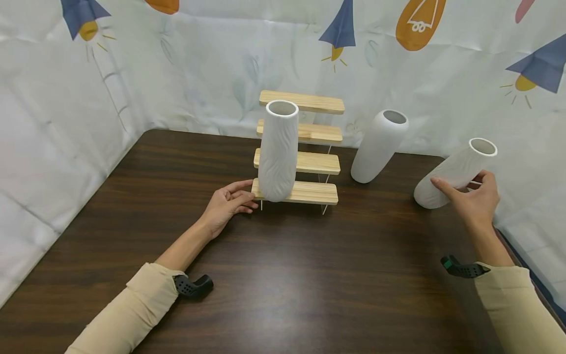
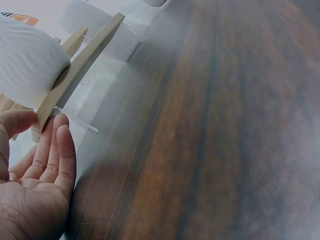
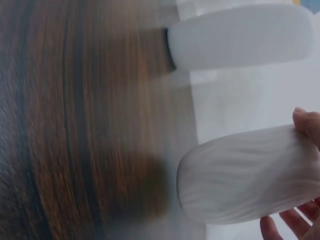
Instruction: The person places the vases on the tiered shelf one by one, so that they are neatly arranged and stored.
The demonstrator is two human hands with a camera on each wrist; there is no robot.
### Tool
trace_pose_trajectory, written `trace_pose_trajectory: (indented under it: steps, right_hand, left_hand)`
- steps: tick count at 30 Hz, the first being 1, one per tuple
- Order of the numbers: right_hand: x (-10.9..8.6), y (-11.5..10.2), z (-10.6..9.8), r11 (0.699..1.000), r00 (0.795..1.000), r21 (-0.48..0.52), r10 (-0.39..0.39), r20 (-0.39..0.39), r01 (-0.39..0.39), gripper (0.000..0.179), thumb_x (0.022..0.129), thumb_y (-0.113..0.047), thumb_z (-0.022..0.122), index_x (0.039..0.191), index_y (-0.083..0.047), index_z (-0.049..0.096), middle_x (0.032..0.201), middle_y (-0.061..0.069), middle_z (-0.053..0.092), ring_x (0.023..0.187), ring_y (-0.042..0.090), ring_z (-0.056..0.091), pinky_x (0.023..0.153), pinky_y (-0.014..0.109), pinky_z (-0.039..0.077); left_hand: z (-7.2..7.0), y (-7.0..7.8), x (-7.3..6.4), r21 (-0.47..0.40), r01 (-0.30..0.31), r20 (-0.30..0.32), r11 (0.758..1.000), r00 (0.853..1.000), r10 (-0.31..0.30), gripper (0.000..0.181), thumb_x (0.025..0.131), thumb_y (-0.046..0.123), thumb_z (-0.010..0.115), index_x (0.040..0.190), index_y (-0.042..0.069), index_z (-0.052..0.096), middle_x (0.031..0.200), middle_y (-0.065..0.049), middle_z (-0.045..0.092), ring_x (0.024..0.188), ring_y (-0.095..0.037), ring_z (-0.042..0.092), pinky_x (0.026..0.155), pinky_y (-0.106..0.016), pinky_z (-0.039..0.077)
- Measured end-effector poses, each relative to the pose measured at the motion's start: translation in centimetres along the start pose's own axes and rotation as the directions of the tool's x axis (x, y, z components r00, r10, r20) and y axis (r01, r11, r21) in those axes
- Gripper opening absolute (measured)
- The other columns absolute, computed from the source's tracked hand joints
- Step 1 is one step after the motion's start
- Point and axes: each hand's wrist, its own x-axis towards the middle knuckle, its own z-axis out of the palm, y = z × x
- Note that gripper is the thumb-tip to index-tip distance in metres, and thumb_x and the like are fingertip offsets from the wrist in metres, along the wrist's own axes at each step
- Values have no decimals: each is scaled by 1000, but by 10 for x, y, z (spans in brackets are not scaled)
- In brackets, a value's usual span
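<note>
R grip (image 1: 479,199) is clamped round wht vase (image 1: 455,172) at R of worktop (image 1: 353,246), L grip (image 1: 225,209) pinching lowest shelf (image 1: 315,193) of wood rack (image 1: 318,163), w/ 2nd vase (image 1: 278,152) on it, 3rd vase (image 1: 378,147) btwn.

Right-wrist cam totally chops off the mouth of the white rippled cylindrical vase (image 3: 245,175) in the right hand (image 1: 477,196). Just past the left hand's (image 2: 37,192) pinch on the pale wooden tiered stand (image 2: 80,70), another white rippled vase (image 2: 27,60) gets cropped too.

A white cloth (image 1: 208,64) printed with blue shapes (image 1: 543,66) and an orange bulb (image 1: 415,40) is hanging behind a dark wood-grained table (image 1: 336,275).
</note>
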Motion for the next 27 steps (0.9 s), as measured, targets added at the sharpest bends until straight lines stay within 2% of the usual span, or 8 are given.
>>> trace_pose_trajectory:
  steps: [6,16,23,27]
  right_hand:
    - [-12,-12,-5,1000,1000,12,-25,8,25,63,77,-33,90,126,-29,51,110,-22,45,100,-4,47,77,19,41]
    - [-28,-29,-12,1000,999,-29,2,41,-1,62,76,-36,91,122,-31,49,110,-23,47,103,-3,47,73,19,41]
    - [-42,-43,-12,999,998,12,-40,58,39,59,75,-29,92,118,-31,52,108,-20,53,99,-1,50,70,15,43]
    - [-49,-50,-10,997,993,50,-68,94,63,58,75,-23,93,117,-31,53,108,-16,56,98,2,52,68,11,45]
  left_hand:
    - [0,1,0,1,8,-7,1000,1000,-8,54,102,9,63,151,-2,43,100,4,75,87,-12,72,77,-25,61]
    - [1,-1,2,-16,-9,11,1000,1000,9,55,102,9,64,151,-4,42,101,4,75,87,-12,72,76,-25,61]
    - [1,0,2,-8,11,0,1000,1000,-11,55,102,8,63,152,-3,42,100,5,74,87,-11,72,77,-25,61]
    - [1,-1,3,-12,8,0,1000,1000,-8,54,102,7,62,151,-4,42,99,5,74,86,-11,72,77,-24,61]
